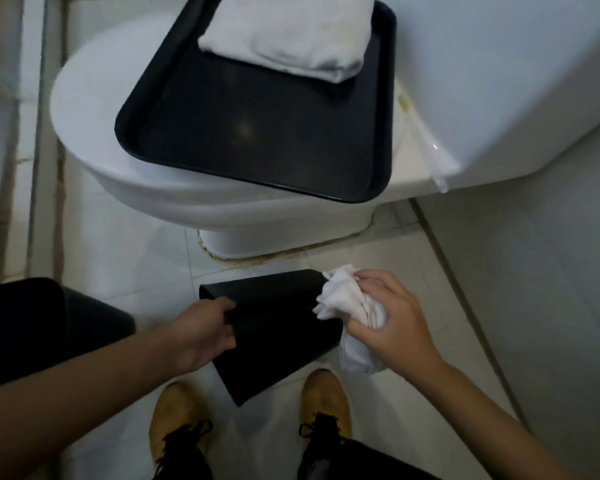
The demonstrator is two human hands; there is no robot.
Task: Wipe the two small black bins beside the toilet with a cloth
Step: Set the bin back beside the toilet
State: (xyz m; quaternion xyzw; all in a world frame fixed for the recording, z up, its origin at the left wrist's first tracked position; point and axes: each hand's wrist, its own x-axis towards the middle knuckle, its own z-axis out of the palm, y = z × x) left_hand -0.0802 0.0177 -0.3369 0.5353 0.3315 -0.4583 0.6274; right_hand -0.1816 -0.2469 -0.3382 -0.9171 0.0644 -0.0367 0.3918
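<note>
We are in a small bathroom with a floor of pale tiles [146,258] and a light wall on the right side. A white toilet [94,109] with closed lid fills the upper part of the view, and its tank [499,64] stands at the upper right. On the lid lies a black tray [257,143], a little turned, with one corner over the edge of the lid. On the far part of the tray rests a folded white towel [291,32].

Below the toilet, above the floor, we see one small black bin [278,327]. It is tilted on its side, not upright, and is held between the two hands. The left hand [201,334] grips the bin at its left end, the thumb on top and the fingers curled around the edge. The right hand [392,323] holds a crumpled white cloth [343,303], with fingers closed around it, and the cloth touches the right end of the bin. Part of the cloth hangs down under the hand.

At the left edge there is another dark rounded shape [84,317], partly hidden behind the left arm; we cannot tell surely if it is the second bin. At the bottom we see two tan shoes [326,403] with black laces, standing on the tiles just under the bin.
</note>
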